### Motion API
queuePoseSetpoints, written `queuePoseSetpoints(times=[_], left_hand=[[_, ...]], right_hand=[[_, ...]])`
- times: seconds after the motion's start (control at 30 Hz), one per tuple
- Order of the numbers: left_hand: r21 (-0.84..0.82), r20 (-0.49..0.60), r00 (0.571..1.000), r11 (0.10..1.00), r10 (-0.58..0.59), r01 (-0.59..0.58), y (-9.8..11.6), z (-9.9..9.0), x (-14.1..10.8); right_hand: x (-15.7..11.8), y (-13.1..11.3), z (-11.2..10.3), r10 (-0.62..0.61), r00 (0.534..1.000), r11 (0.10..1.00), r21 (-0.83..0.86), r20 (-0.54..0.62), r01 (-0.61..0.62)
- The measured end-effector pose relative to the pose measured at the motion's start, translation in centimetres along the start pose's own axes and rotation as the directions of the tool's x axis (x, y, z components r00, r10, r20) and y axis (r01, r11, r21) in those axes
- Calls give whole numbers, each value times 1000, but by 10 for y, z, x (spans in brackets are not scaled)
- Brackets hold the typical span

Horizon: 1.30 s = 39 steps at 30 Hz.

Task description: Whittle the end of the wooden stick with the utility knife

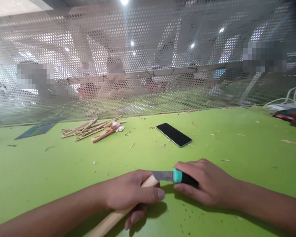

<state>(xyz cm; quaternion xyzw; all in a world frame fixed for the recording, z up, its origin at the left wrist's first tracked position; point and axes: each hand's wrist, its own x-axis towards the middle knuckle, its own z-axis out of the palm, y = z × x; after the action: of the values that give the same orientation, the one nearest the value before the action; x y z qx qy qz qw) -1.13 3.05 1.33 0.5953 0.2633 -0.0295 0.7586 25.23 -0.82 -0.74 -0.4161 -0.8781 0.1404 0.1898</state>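
Observation:
My left hand (130, 191) is wrapped round a pale wooden stick (113, 219), which slants up from the bottom edge of the view. Its upper end pokes out between thumb and fingers. In my right hand (207, 182) is a carving knife (177, 176) with a black and teal handle. The flat grey blade points left and lies against the stick's upper end, close to my left fingers. Part of the handle is hidden under my right fingers.
A phone (174, 134) lies beyond my hands on the green table (71, 171). Several wood strips (88, 129) are piled back left, near a patterned sheet (36, 130). A perforated screen (148, 65) stands behind, with blurred people beyond. A white cable (286, 98) sits far right.

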Motion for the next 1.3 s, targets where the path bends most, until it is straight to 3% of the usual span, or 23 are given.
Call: queuePoseSetpoints(times=[0.27, 0.43, 0.67, 0.83, 1.1, 1.3], left_hand=[[0, -36, 996, 997, -77, 78, 2, 0, -2], [-30, -18, 1000, 999, -24, 24, -1, -1, 0], [-267, -29, 999, 962, 44, -50, -12, 0, 8], [-291, -37, 996, 953, 76, -84, -15, 3, 10], [-114, -83, 996, 993, 27, -36, -12, 9, 7], [-77, -77, 996, 996, 34, -40, -8, 11, 6]], right_hand=[[-2, 1, 3, -80, 996, 997, -6, 26, 81], [-2, 1, 4, -79, 997, 997, -2, 8, 79], [1, 0, 3, -26, 999, 999, 30, -47, 27], [1, 1, 3, -12, 999, 998, 65, -45, 15], [0, 1, 3, 20, 999, 999, 34, -29, -19], [0, 1, 5, 3, 1000, 1000, 5, -13, -2]])
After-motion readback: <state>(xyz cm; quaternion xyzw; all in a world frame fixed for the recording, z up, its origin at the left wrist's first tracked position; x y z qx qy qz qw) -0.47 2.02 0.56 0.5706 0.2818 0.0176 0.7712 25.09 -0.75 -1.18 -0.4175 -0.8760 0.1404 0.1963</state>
